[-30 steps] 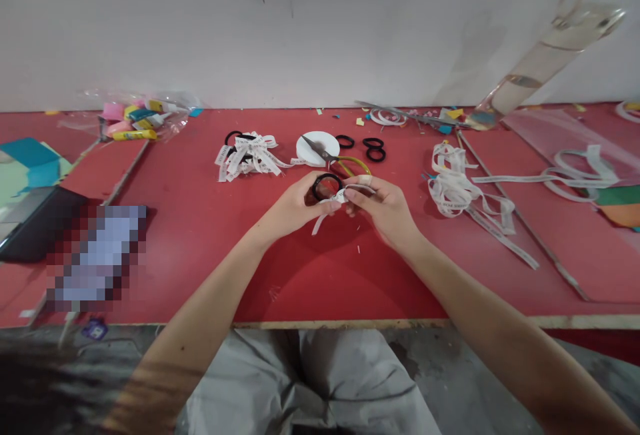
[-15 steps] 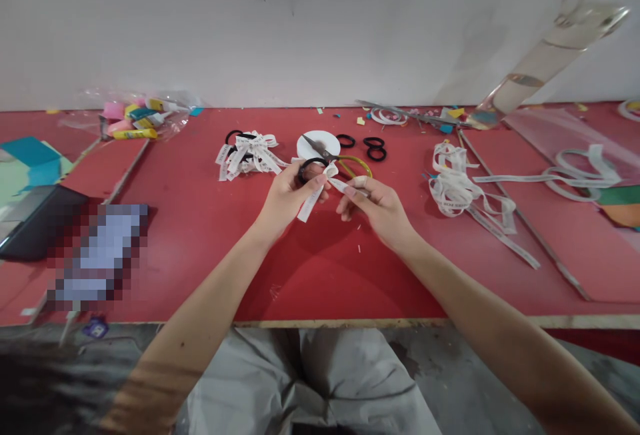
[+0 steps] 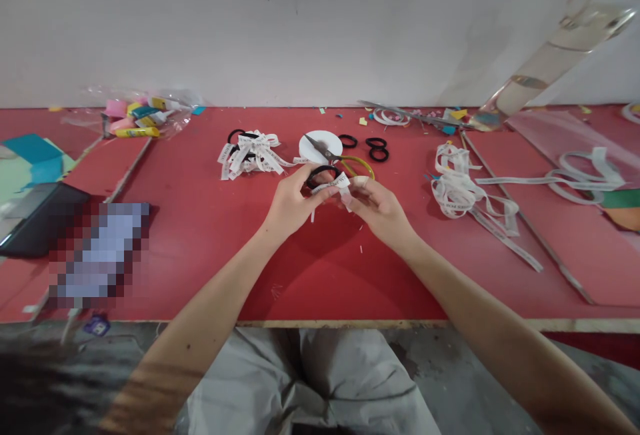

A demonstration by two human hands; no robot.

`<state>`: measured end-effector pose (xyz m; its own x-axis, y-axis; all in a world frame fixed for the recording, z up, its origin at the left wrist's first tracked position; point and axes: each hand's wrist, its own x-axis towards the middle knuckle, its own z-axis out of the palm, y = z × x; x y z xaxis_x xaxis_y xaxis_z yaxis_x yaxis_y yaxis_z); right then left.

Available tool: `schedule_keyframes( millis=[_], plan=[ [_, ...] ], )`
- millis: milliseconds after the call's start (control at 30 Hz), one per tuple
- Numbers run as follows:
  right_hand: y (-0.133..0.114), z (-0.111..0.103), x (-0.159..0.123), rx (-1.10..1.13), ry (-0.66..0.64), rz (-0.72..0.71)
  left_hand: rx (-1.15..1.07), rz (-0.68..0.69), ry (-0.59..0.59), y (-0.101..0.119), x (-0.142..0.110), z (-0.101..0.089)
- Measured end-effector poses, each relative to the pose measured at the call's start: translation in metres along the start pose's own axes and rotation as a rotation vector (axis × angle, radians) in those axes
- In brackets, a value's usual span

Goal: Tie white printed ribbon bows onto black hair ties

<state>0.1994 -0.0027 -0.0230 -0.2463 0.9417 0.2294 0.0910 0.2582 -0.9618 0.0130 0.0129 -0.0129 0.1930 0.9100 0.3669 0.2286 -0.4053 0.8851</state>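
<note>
My left hand (image 3: 296, 198) pinches a black hair tie (image 3: 323, 171) together with a white printed ribbon (image 3: 336, 184) that is looped on it. On the other side, my right hand (image 3: 373, 203) has its thumb and fingers closed on the ribbon's end. Just beyond my hands lie scissors (image 3: 354, 163) with yellow handles, their blades resting over a white ribbon spool (image 3: 310, 148). To the left is a heap of black hair ties with ribbons (image 3: 253, 155) tied on them. Bare black hair ties (image 3: 376, 148) lie right of the spool.
Loose white ribbon (image 3: 453, 185) is piled at the right on the red table (image 3: 310, 275). A clear bottle (image 3: 540, 65) leans against the wall. On the left are a phone (image 3: 105, 248), a dark case (image 3: 43, 218) and a plastic bag of glue tubes (image 3: 143, 118).
The ribbon ends, spread apart earlier, are now folded over close to the hair tie. My right hand has drawn nearer to my left, and the hair tie's ring shows more openly.
</note>
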Motion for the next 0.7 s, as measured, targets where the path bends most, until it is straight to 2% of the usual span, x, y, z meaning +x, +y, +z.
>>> schedule_keyframes(
  millis=[133, 367, 600, 700],
  plan=[
    [0.005, 0.000, 0.001, -0.053, 0.087, -0.052, -0.013, -0.012, -0.056, 0.002, -0.001, 0.001],
    [0.006, -0.001, 0.000, -0.163, 0.131, -0.084, -0.054, -0.132, -0.172, 0.007, -0.003, 0.000],
    [0.001, 0.000, -0.004, -0.171, 0.104, -0.148, -0.055, -0.102, -0.136, 0.008, -0.001, 0.000],
    [-0.005, 0.001, -0.006, -0.170, 0.088, -0.134, -0.075, -0.081, -0.105, 0.007, -0.001, 0.001]
  ],
)
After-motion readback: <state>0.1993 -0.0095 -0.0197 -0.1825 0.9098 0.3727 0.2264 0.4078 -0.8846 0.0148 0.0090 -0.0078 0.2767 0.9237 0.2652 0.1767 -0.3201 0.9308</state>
